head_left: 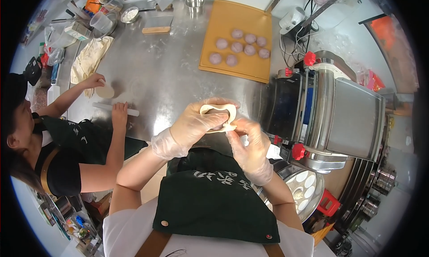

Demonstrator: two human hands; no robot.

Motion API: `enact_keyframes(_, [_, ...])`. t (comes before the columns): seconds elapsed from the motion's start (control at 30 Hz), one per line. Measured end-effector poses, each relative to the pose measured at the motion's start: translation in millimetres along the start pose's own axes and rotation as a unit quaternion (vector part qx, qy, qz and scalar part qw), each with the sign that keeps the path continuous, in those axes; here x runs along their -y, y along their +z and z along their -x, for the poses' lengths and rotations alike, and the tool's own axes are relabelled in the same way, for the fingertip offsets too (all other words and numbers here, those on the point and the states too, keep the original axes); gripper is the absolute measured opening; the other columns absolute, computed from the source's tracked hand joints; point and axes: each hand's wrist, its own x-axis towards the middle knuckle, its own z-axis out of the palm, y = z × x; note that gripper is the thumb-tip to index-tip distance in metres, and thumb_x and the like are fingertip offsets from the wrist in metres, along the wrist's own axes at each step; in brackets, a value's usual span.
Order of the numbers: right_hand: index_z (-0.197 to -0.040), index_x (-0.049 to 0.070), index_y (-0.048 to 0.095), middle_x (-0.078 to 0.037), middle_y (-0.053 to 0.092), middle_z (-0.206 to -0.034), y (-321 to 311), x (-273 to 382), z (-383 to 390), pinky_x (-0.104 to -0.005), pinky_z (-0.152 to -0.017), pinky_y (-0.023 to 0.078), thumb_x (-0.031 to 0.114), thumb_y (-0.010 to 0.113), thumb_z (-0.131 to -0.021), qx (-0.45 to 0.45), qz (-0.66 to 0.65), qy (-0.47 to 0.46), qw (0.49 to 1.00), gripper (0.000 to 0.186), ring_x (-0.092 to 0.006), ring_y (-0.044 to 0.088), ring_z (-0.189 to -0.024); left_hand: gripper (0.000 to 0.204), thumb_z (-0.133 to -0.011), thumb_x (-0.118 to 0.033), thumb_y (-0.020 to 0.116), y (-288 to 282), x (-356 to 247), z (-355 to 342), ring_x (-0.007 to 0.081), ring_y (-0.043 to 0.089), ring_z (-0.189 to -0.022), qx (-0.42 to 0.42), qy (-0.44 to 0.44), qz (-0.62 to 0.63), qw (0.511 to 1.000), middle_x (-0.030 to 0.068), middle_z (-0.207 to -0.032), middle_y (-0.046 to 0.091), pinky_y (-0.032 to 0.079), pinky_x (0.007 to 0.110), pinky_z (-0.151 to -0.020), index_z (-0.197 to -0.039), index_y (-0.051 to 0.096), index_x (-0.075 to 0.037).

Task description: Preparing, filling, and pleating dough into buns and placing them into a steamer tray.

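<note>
In front of my chest, my left hand [187, 125], in a clear plastic glove, cradles a round dough wrapper [230, 108]. Its thumb presses on a purplish ball of filling [216, 113] inside the wrapper. At the wrapper's right edge, the gloved fingers of my right hand [250, 145] pinch the dough, which is gathered into small folds there. The far rim still stands open around the filling. Beyond my hands, several purple filling balls [237, 47] sit on a yellow-brown board [241, 17].
At left a co-worker holds a dough disc [105, 91] and a white rolling pin [109, 107]. A dough sheeter [321, 109] stands at right, with a round steamer tray [321, 185] and red stool [329, 203] nearer. Far back are a scraper [158, 22], flour bowl [130, 15] and cloth [89, 58].
</note>
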Motion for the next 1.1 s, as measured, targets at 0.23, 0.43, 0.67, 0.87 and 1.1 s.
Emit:
enact_keyframes(0.23, [-0.102,0.0,0.062,-0.015,0.068,-0.081,0.4,-1.6,-1.4,-0.0287,-0.057,0.052,-0.007,0.072,-0.077,0.016,0.042,-0.023,0.999,0.029,-0.0226,0.068,-0.065,0.042,-0.094,-0.017,0.064,-19.1,6.2,-9.0,0.011,0.058,-0.1,0.069,-0.009,-0.029,0.997,0.0048,-0.11,0.064,0.047,0.025,-0.09,-0.13,0.055,0.001])
enact_keyframes(0.43, [-0.104,0.0,0.061,-0.013,0.067,-0.08,7.4,-3.7,-3.2,-0.0276,-0.059,0.054,-0.007,0.072,-0.078,-0.02,0.007,-0.002,1.0,0.029,-0.0207,0.069,-0.067,0.038,-0.097,-0.018,0.059,-17.9,6.0,-10.4,0.0135,0.056,-0.107,0.062,0.046,-0.051,0.996,0.0084,-0.124,0.06,0.047,0.029,-0.092,-0.131,0.056,-0.002])
enact_keyframes(0.67, [-0.104,-0.002,0.061,-0.013,0.069,-0.085,8.0,-9.6,-1.1,-0.0275,-0.062,0.056,-0.007,0.069,-0.083,-0.018,-0.02,0.065,0.998,0.023,-0.0147,0.069,-0.072,0.043,-0.095,-0.011,0.059,-19.6,1.2,-20.8,0.017,0.054,-0.118,0.066,0.06,-0.105,0.99,0.0091,-0.136,0.052,0.045,0.032,-0.1,-0.136,0.05,-0.003])
enact_keyframes(0.87, [-0.103,-0.002,0.062,-0.012,0.069,-0.093,15.4,-4.1,7.7,-0.0259,-0.062,0.055,-0.009,0.066,-0.085,-0.11,-0.222,0.235,0.94,0.02,-0.0135,0.067,-0.072,0.047,-0.092,-0.004,0.061,13.4,20.2,-11.0,0.0178,0.053,-0.119,-0.027,0.072,0.175,0.982,0.0101,-0.132,0.052,0.045,0.034,-0.102,-0.137,0.046,-0.004])
enact_keyframes(1.1, [-0.102,0.0,0.063,-0.011,0.07,-0.084,11.7,-11.2,-0.1,-0.0268,-0.063,0.054,-0.004,0.076,-0.079,-0.057,0.057,0.083,0.993,0.027,-0.014,0.068,-0.071,0.045,-0.091,0.002,0.057,14.9,28.5,-14.6,0.01,0.057,-0.104,-0.104,0.129,0.15,0.975,0.0049,-0.122,0.057,0.046,0.026,-0.091,-0.135,0.052,-0.005])
